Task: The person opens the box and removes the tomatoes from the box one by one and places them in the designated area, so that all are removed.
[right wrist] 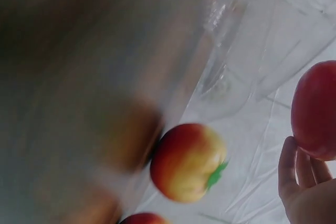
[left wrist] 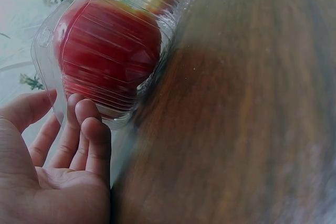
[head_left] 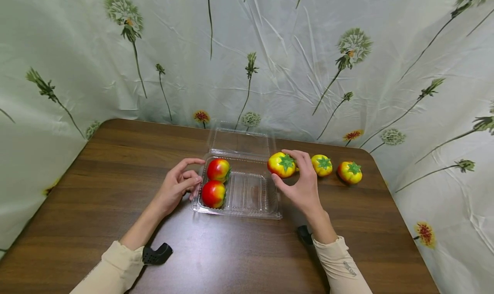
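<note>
A clear plastic clamshell container lies with its lid folded back. In its left side sit two red-and-yellow toy fruits, a rear one and a front one. My left hand holds the container's left edge; in the left wrist view its fingertips are at the ribbed wall, below a red fruit seen through the plastic. My right hand pinches another red-and-yellow toy fruit, green star-shaped leaf showing, over the container's right edge.
To the right of my right hand, two more such fruits stand on the brown wooden table, a nearer one and a farther one. A pale curtain with dandelion prints hangs behind the table.
</note>
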The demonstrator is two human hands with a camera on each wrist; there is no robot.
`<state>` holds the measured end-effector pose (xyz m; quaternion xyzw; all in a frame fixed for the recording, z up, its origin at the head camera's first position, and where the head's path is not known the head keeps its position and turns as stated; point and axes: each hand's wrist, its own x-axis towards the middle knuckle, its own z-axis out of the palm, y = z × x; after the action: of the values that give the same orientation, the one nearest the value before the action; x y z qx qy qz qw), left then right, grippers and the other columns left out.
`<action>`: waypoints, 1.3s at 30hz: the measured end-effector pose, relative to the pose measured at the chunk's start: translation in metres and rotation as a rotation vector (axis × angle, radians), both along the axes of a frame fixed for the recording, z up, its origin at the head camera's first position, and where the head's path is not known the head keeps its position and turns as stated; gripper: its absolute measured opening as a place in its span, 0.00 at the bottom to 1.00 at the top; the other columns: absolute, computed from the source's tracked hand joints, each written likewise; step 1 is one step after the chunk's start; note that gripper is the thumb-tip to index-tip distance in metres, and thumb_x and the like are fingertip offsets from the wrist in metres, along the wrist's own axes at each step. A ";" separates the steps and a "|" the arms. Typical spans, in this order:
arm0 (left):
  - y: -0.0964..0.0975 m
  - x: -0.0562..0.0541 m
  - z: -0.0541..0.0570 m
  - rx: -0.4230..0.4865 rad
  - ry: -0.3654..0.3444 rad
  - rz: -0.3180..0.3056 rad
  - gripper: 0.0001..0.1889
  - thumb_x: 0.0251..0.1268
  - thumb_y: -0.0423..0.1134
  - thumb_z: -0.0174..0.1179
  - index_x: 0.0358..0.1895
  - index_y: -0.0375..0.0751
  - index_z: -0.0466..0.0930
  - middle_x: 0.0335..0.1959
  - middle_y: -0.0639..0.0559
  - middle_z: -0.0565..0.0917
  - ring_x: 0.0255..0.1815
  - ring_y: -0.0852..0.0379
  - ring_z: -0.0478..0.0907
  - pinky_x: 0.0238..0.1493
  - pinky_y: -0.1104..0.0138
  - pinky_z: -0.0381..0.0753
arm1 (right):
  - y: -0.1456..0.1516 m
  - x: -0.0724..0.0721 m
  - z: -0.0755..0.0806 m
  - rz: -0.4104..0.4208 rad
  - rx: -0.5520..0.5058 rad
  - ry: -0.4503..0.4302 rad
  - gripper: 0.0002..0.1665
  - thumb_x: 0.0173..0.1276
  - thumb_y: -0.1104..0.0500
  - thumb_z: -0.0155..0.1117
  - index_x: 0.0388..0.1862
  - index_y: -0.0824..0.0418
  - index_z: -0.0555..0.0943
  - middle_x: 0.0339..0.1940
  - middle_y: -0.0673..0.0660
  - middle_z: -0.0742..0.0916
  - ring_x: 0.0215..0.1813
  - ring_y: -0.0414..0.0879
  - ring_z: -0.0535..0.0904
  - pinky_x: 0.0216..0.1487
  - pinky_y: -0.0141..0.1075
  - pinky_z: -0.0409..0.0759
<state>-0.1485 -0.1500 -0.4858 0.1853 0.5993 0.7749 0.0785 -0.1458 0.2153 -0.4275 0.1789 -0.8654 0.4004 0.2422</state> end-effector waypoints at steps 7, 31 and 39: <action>0.000 0.000 0.000 -0.003 0.004 0.002 0.23 0.77 0.24 0.55 0.71 0.29 0.66 0.27 0.50 0.82 0.17 0.54 0.73 0.19 0.69 0.79 | 0.023 0.005 -0.006 -0.057 0.006 -0.017 0.38 0.56 0.59 0.83 0.67 0.55 0.80 0.62 0.58 0.81 0.64 0.53 0.77 0.65 0.36 0.74; 0.000 0.000 -0.001 -0.010 0.000 0.008 0.22 0.77 0.24 0.56 0.70 0.32 0.68 0.26 0.51 0.81 0.17 0.53 0.73 0.19 0.69 0.79 | 0.041 0.008 -0.017 -0.105 0.177 -0.197 0.37 0.52 0.57 0.81 0.61 0.63 0.79 0.56 0.64 0.80 0.55 0.59 0.79 0.60 0.55 0.80; 0.000 -0.001 -0.001 -0.006 0.004 0.006 0.22 0.76 0.24 0.56 0.70 0.31 0.67 0.26 0.51 0.81 0.17 0.52 0.73 0.19 0.69 0.79 | 0.043 0.008 -0.017 -0.110 0.261 -0.298 0.35 0.54 0.56 0.79 0.61 0.63 0.78 0.56 0.64 0.80 0.53 0.60 0.79 0.60 0.56 0.81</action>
<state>-0.1493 -0.1501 -0.4869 0.1849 0.6021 0.7730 0.0756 -0.1374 0.2584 -0.4445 0.1001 -0.9448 0.2930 0.1075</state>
